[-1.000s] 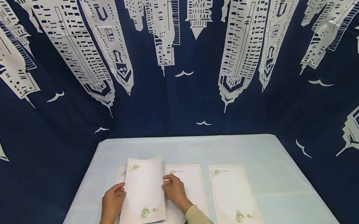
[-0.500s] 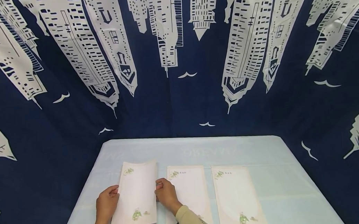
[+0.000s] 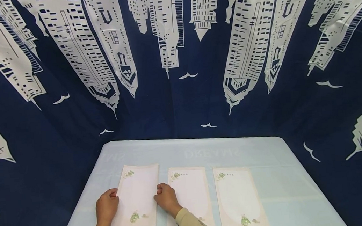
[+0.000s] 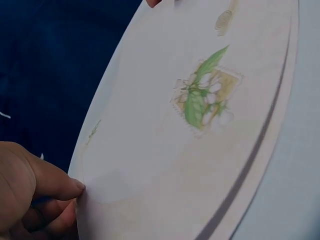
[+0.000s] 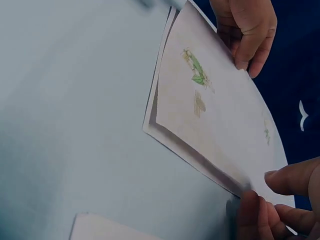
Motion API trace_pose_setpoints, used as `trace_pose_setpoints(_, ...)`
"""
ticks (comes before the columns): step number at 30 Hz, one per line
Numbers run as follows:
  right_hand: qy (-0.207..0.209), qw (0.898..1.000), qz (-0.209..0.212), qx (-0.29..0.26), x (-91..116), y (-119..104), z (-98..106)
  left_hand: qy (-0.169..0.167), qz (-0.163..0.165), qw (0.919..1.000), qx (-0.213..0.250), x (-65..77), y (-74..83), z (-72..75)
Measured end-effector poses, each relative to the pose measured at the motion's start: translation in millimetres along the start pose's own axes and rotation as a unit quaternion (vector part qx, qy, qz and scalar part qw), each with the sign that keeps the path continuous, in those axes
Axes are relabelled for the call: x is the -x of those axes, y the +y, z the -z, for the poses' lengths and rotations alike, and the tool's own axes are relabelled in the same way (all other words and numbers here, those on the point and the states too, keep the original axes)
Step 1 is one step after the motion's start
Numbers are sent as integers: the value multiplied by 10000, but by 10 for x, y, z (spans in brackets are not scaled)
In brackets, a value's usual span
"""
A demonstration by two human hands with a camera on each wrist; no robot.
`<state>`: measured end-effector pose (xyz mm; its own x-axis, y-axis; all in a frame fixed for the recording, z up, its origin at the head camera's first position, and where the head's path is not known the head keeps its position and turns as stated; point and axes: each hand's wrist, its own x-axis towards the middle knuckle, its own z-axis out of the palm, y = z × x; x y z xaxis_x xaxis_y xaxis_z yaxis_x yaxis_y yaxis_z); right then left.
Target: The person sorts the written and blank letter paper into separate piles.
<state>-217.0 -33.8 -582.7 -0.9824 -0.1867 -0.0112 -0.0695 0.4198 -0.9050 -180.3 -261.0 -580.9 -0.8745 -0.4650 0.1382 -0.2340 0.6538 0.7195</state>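
Observation:
A pale sheet of paper (image 3: 136, 200) with green floral prints lies at the table's left, over another sheet (image 5: 192, 157) that shows as a narrow border. A thin shadowed gap runs between the two in both wrist views. My left hand (image 3: 107, 209) pinches the top sheet's left edge, thumb (image 4: 70, 187) on its face and fingers behind. At the opposite edge, my right hand (image 3: 168, 199) holds the paper with its thumb (image 5: 285, 180) over the face and its fingers curled at the border.
Two similar printed sheets, a middle one (image 3: 191, 192) and a right one (image 3: 238, 196), lie flat to the right. My right sleeve (image 3: 195, 224) crosses the middle sheet. The table has a light blue cloth (image 3: 287, 189); a dark blue skyline curtain (image 3: 174, 106) hangs behind.
Both hands have brought the top sheet left and down onto the sheet beneath, covering it nearly fully in the head view. Its bowed upper edge now looks flatter.

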Motion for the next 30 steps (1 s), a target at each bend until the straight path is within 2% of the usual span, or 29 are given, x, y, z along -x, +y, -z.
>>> trace_pose_setpoints(3, 57, 9996, 50, 258, -5, 20, 0, 50, 100, 9999, -112, 10, 9, -11)
trace_pose_setpoints(10, -15, 9998, -51, 193, 19, 55, 38, 184, 249, 9993, -201, 64, 58, -36)
trace_pose_setpoints(14, 52, 9998, 68, 161, 15, 63, 91, 137, 280, 9995, -72, 111, 129, -63)
trace_pose_setpoints(26, 386, 9986, 195, 292, 37, 139, 455, -489, -152, 9977, 453, 262, 433, -221)
trace_pose_setpoints(30, 494, 9979, 182, 373, 78, 183, 615, -557, -301, 9964, 561, 323, 499, -298)
